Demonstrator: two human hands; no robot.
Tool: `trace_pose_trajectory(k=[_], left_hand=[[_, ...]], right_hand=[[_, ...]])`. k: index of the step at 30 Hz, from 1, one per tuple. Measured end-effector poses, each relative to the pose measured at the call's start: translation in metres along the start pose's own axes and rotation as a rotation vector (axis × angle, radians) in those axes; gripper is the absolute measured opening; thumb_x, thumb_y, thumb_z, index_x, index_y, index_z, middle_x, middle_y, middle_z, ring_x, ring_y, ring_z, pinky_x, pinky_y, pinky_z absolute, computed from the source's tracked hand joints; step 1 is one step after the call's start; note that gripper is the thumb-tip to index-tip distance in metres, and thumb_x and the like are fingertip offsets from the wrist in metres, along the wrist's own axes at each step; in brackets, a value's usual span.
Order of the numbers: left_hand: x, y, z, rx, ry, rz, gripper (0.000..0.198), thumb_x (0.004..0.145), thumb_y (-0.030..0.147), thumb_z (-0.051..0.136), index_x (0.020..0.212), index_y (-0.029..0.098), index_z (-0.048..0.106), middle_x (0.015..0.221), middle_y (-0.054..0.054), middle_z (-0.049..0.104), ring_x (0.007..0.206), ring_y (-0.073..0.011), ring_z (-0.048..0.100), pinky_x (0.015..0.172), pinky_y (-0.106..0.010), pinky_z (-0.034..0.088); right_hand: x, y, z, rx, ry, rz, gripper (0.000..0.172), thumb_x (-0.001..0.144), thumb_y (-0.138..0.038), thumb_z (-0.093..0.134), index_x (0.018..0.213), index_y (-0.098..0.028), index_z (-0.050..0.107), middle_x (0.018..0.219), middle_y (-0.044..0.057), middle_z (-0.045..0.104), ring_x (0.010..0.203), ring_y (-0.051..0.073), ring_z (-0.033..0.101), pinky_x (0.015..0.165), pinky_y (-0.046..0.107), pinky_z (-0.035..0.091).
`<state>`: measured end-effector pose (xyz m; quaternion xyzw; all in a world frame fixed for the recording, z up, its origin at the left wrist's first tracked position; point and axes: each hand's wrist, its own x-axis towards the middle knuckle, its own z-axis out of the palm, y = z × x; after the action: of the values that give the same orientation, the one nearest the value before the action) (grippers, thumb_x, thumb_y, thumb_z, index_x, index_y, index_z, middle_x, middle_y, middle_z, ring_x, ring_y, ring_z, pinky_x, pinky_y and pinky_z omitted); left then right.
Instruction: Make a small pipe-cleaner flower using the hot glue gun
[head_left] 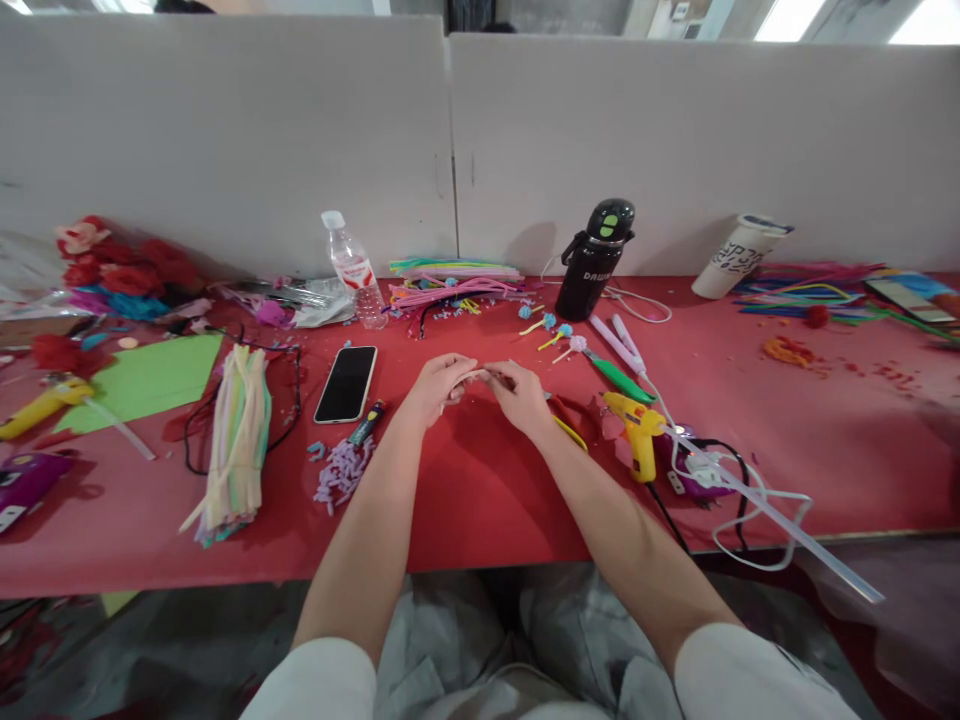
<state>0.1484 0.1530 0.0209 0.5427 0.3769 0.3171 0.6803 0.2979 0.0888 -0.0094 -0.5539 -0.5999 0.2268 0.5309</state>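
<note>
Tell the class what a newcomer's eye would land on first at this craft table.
First comes the bright red table cover, where the left hand and right hand meet at its middle, pinching a thin pale strip. Next come the yellow glue gun just right of the hands and the black bottle standing by the back partition.

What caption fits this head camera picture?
Left hand and right hand pinch a pale pipe cleaner over the red table, phone and glue gun alongside.
</note>
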Motion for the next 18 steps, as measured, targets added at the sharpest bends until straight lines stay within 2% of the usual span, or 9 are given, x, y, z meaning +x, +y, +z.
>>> trace_pose_trajectory(k=[8,14,18], left_hand=[[-0.0012,-0.0034,-0.0002,0.115,-0.066,0.048,0.031,0.077,0.045,0.067,0.078,0.014,0.066,0.070,-0.004,0.062,0.048,-0.0052,0.041,0.045,-0.020,0.028],[-0.0003,-0.0025,-0.0035,0.033,-0.027,0.033,0.033,0.077,0.045,0.068,0.071,0.013,0.062,0.061,0.000,0.053,0.047,-0.0047,0.039,0.042,-0.020,0.023],[0.0007,-0.0028,-0.0037,-0.074,-0.060,-0.020,0.029,0.076,0.040,0.070,0.072,0.013,0.061,0.061,0.002,0.048,0.045,-0.0031,0.034,0.043,-0.020,0.023]], right_hand=[[0.0019,0.0005,-0.0008,0.159,-0.006,0.095,0.030,0.090,-0.038,0.052,0.108,-0.021,0.069,0.092,0.005,0.072,0.076,0.018,0.063,0.068,0.031,0.049],[0.0018,-0.0045,-0.0029,0.171,-0.041,0.042,0.029,0.089,-0.033,0.054,0.113,-0.020,0.066,0.110,0.008,0.069,0.099,0.021,0.064,0.085,0.034,0.051],[-0.0005,-0.0068,-0.0037,0.096,-0.085,-0.031,0.032,0.087,-0.034,0.060,0.117,-0.023,0.065,0.113,0.008,0.068,0.101,0.021,0.063,0.087,0.035,0.050]])
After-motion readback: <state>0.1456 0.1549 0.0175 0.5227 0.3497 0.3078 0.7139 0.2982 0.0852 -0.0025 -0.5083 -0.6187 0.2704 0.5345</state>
